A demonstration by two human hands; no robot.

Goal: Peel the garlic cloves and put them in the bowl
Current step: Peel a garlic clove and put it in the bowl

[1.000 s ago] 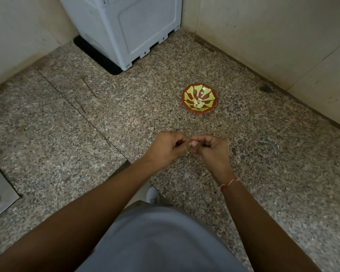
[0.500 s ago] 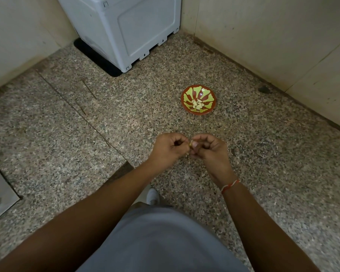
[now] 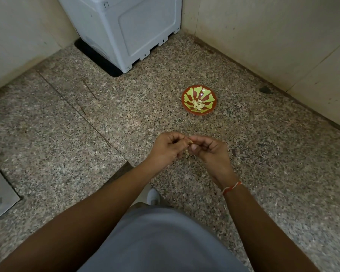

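My left hand [image 3: 168, 149] and my right hand [image 3: 209, 151] meet above the speckled floor, fingertips together. Between them they pinch a small garlic clove [image 3: 190, 142], mostly hidden by the fingers. A pale strip of garlic skin [image 3: 187, 153] hangs below the fingers. The red bowl [image 3: 186, 93] with a yellow-green pattern sits on the floor beyond my hands. Several peeled garlic cloves [image 3: 198, 104] lie in its middle.
A grey appliance [image 3: 126, 28] stands on a black mat in the far corner. Tiled walls [image 3: 273, 36] close the space at the back and right. A metal plate [image 3: 0, 195] lies at the left edge. My grey-clothed knee [image 3: 161, 240] and a white shoe [image 3: 153, 196] sit below my hands.
My fingers have worked at the clove, and a strip of skin now hangs below them. The hands stay in the same place above the floor.
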